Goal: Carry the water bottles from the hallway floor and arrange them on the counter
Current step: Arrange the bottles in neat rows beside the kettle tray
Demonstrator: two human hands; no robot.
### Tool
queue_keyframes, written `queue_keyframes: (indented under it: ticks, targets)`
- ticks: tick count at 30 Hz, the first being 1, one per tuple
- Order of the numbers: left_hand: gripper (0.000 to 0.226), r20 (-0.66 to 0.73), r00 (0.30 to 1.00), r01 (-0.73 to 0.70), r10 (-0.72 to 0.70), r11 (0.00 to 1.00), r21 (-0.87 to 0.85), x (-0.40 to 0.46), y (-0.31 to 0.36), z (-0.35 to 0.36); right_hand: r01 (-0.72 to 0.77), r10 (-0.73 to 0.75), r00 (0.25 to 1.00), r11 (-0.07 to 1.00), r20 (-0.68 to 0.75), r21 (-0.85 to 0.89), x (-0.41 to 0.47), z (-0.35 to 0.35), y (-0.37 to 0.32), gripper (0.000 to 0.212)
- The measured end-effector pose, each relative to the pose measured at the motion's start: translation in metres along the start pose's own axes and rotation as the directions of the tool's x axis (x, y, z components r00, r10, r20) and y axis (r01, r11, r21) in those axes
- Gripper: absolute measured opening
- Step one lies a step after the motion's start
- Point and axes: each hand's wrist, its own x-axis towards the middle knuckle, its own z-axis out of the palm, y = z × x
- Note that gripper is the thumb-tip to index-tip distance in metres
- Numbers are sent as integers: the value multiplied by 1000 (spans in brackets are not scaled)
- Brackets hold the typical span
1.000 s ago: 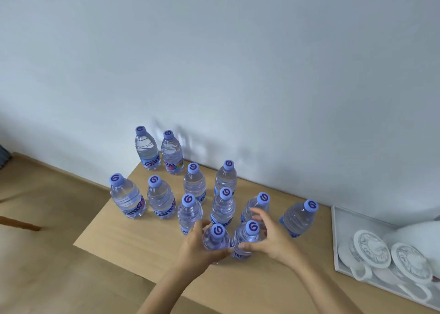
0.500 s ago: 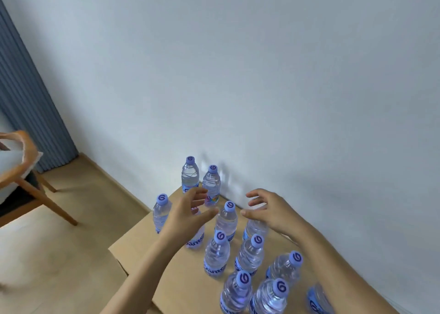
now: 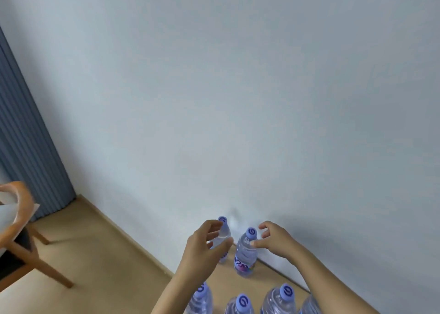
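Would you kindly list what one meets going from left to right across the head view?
wooden chair → ribbed blue curtain → left hand → right-hand back bottle → right hand

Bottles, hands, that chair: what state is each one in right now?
Left hand: grip open, fingers curved around the left back bottle; contact unclear.
Right hand: grip open, thumb at the right back bottle.
Left back bottle: upright, capped.
Right back bottle: upright, capped.
Front bottles: upright, capped, cut off by the frame edge.
Counter: bears the bottles, set against the wall.
Chair: standing on the floor, blurred.
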Motion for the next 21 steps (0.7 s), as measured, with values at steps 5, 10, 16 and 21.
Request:
queue_keyframes:
  ticks: [5,10,16,21]
  targets:
    - [23,47,999,-25,24,1000,9,35,-7,-17,-56,56,998,998,5,29,35,26,3,55]
    - [22,92,996,-17,14,999,28,57,-18,-25,-5,13,996,995,-83,99,53,51,14,32]
    - [21,171,985,-7,-7,996,85,66,-34,-33,-17,57,981,977,-184,212,58,72,29,47]
    - [18,290,955,15,-55,990,140,68,-43,-29,-8,94,957,954,-276,298,29,62,29,42]
